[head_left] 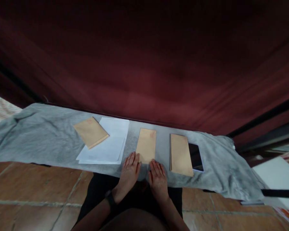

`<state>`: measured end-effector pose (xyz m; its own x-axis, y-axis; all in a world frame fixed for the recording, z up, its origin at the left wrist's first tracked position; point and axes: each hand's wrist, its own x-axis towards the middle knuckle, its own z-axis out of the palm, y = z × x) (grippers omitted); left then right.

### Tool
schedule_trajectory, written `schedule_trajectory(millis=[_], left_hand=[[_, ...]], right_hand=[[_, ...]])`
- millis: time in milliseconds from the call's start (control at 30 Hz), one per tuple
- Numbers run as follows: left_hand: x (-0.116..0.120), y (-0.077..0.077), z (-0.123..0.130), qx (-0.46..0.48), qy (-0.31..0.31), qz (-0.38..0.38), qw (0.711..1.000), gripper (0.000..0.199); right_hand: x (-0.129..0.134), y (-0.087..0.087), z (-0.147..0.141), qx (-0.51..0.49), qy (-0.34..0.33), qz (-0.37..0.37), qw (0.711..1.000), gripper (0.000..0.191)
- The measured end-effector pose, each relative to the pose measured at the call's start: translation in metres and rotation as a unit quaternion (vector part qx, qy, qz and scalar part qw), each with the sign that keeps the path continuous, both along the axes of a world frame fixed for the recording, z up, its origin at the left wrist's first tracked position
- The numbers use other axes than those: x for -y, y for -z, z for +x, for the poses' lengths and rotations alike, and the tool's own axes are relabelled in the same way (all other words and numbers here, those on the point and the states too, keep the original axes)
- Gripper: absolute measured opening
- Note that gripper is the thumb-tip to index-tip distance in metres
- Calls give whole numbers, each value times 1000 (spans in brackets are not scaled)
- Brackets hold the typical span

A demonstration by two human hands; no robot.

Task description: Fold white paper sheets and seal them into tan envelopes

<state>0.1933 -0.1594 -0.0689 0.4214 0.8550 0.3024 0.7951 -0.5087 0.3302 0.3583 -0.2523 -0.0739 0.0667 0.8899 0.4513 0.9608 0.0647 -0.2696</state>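
Bending over our own dark trousers (92, 189), we had the tiled floor (43, 184) showing at either side and a dark band (110, 198) around our left wrist. Just beyond, both our hands lay palm down at the near edge of a grey cloth (53, 147) spread across a long, narrow surface. Our left hand (130, 169) touched the near left corner of a single brown envelope (146, 144), its fingers laid out nearly straight and close together. Our right hand (158, 177) sat at the near right corner, fingers likewise stretched forward, with the fingertips at the paper's edge. Both grips were loose and flat, pressing rather than clasping. The envelope lay on the cloth straight ahead of us, its long sides pointing away, with a faint reddish mark near its far end.

To the right, apart from it, lay a pile of brown envelopes (181, 155), with a dark-screened device (196, 157) right alongside. To the left we had white sheets (114, 141), slightly fanned, with more brown envelopes (90, 131) lying askew across their left side. Past the cloth's far edge, a deep red curtain (144, 89) filled our view.
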Motion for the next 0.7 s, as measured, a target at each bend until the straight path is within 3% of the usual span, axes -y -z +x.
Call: schedule_trajectory(millis=[133, 333, 533, 700], left_hand=[[-21, -5, 2, 67, -5, -35, 997, 47], [-28, -15, 10, 41, -29, -50, 998, 49], [-19, -13, 11, 34, -18, -5, 999, 40], [-25, -15, 11, 20, -22, -34, 999, 45]], right_hand=[[-1, -2, -3, -22, 12, -6, 1000, 45], [-17, -6, -1, -39, 18, -47, 998, 42], [-63, -11, 15, -52, 21, -79, 995, 44], [-105, -16, 26, -32, 62, -121, 990, 45]])
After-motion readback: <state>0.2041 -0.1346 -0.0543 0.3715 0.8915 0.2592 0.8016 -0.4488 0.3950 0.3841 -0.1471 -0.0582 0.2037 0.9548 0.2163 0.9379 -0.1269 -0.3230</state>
